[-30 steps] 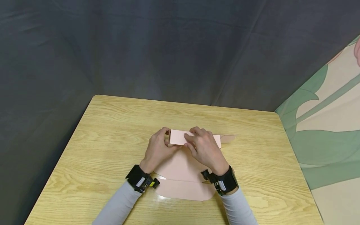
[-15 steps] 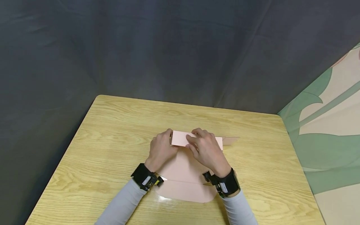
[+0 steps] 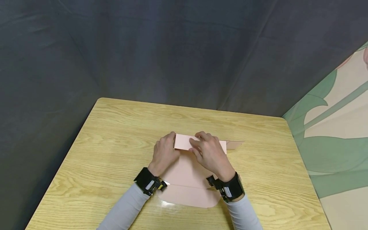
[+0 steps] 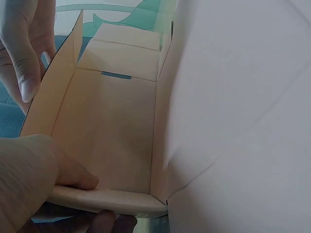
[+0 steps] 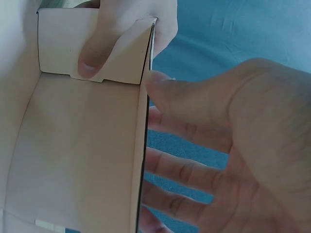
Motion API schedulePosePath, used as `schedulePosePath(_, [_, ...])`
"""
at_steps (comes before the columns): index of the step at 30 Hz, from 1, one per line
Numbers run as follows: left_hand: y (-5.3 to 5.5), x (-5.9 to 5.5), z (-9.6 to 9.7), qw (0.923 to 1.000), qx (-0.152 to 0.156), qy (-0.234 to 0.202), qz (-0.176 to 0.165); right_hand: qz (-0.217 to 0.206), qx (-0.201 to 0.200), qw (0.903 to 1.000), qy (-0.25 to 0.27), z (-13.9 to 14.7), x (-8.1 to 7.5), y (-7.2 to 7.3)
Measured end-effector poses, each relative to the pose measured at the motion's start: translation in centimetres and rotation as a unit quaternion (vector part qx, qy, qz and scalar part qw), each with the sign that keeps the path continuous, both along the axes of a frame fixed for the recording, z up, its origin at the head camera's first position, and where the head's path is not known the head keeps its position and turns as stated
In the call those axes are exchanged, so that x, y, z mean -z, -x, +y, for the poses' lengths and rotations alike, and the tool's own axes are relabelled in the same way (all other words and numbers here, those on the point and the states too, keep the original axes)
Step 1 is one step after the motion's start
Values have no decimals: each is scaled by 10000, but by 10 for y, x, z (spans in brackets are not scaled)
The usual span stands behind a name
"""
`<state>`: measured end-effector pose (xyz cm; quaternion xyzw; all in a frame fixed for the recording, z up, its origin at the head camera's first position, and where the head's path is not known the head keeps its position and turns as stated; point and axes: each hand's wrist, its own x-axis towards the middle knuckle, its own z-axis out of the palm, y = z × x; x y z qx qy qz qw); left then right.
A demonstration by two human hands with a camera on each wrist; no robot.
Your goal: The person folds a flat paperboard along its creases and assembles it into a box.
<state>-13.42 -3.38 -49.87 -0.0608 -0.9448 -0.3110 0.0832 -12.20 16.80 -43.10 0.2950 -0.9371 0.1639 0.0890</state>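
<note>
A pale pink cardboard mailer box (image 3: 181, 142), partly folded, stands tilted on the table between both hands. Its narrow side wall faces up, and the long lid panel (image 3: 187, 171) stretches toward the person. My left hand (image 3: 165, 151) grips the folded left end; in the left wrist view its thumb (image 4: 80, 174) lies inside that end wall, with fingertips underneath. My right hand (image 3: 209, 153) rests over the upward-facing wall. Seen in the right wrist view, its fingers (image 5: 187, 172) are fairly straight against the outside of the wall, thumb at the edge. The right end flap (image 3: 234, 145) sticks out unfolded.
A round-cornered flap (image 3: 188, 196) of the lid lies nearest the person on the wood-grain table (image 3: 100, 166). Dark curtain (image 3: 161, 54) hangs behind the table, and a patterned cloth (image 3: 330, 153) borders its right side.
My left hand's fingers have closed in around the left end of the box, where they were spread apart a second ago. The right hand stays on the side wall.
</note>
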Motion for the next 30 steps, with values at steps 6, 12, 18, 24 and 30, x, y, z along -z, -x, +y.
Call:
schedulePosePath(6, [0,2,0,10000,-29,93,9,17,-29,10000,0,-1,2,0])
schedulePosePath(12, [1,2,1,9999,-21,137,32,47,-16,10000,-5,-1,1,0])
schedulePosePath(18, [1,1,2,9999,-42,158,53,49,-1,10000,24,-1,1,-1])
schedulePosePath(24, [1,2,2,9998,-41,166,141,79,17,10000,23,-1,2,0])
schedulePosePath(30, [2,2,4,9996,-16,223,188,131,23,9999,-4,-1,2,0])
